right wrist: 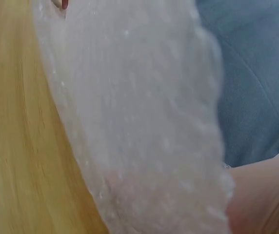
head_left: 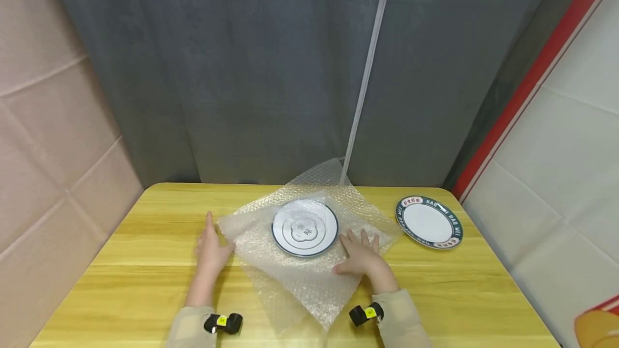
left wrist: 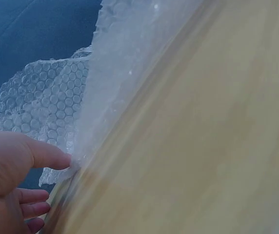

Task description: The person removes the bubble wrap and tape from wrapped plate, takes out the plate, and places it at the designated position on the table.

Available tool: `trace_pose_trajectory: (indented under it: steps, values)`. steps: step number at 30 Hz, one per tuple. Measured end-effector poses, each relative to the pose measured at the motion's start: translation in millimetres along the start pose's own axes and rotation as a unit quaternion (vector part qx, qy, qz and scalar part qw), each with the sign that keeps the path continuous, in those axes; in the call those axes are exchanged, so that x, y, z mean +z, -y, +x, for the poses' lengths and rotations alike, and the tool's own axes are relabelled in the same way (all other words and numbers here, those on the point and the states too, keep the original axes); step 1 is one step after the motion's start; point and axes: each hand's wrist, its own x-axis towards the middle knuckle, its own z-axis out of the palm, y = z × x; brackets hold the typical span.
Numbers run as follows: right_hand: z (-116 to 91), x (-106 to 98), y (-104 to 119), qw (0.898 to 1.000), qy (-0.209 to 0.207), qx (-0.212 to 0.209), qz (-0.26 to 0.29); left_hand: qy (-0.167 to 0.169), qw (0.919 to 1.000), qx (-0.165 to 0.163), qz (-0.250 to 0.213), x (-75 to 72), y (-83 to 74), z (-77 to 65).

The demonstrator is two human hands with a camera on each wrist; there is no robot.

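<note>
A white plate (head_left: 304, 230) with a dark blue rim and a printed emblem lies on a sheet of bubble wrap (head_left: 309, 275) at the middle of the table. Some of the wrap overlaps the plate's upper part. My left hand (head_left: 213, 251) is at the wrap's left corner, fingers extended forward. In the left wrist view, that hand's thumb (left wrist: 51, 156) reaches the wrap's edge. My right hand (head_left: 360, 256) rests on the wrap just right of the plate, fingers spread. In the right wrist view, bubble wrap (right wrist: 144, 107) covers part of the right hand (right wrist: 261, 195).
A second plate (head_left: 429, 222), white with a dark green lettered rim, lies at the right rear of the wooden table (head_left: 140, 262). Behind the table hangs a grey curtain (head_left: 266, 69). The wrap's far corner reaches over the table's back edge.
</note>
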Motion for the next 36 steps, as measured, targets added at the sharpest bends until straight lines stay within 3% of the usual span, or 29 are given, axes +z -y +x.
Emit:
trace_pose_trajectory:
  steps: [4, 9, 14, 19, 21, 25, 27, 31, 36]
  values:
    - [0.8, 1.1, -1.3, 1.0, -0.006, -0.004, 0.004, -0.023, 0.9996, 0.016, 0.006, -0.9, 1.0, -0.5]
    - [1.0, 1.4, -2.0, 1.0, -0.009, -0.006, 0.011, -0.067, 0.9947, 0.076, 0.017, -0.4, -0.2, -1.8]
    - [1.1, 1.9, -2.6, 1.0, -0.011, -0.007, 0.014, -0.12, 0.9801, 0.151, 0.048, 0.1, -3.2, -3.6]
    - [2.6, 3.1, -4.3, 1.0, -0.011, -0.007, 0.007, -0.151, 0.962, 0.216, 0.071, 1.4, -6.8, -3.5]
    - [3.2, 3.6, -4.8, 1.0, -0.012, -0.007, 0.005, -0.166, 0.9566, 0.232, 0.06, 2.6, -10.5, -4.5]
    - [4.4, 4.7, -5.5, 1.0, -0.013, -0.007, -0.003, -0.182, 0.9546, 0.235, 0.02, 2.4, -24.6, -10.0]
    - [4.5, 4.4, -5.1, 1.0, -0.014, -0.007, -0.01, -0.164, 0.9588, 0.232, -0.009, 1.3, -33.2, -13.2]
    - [4.0, 3.4, -3.1, 1.0, -0.018, -0.002, -0.012, -0.094, 0.9682, 0.227, -0.049, 0.9, -43.2, -16.0]
    - [3.0, 3.9, -1.7, 1.0, -0.016, 0.0, 0.002, -0.017, 0.976, 0.216, -0.025, 5.7, -38.6, -13.2]
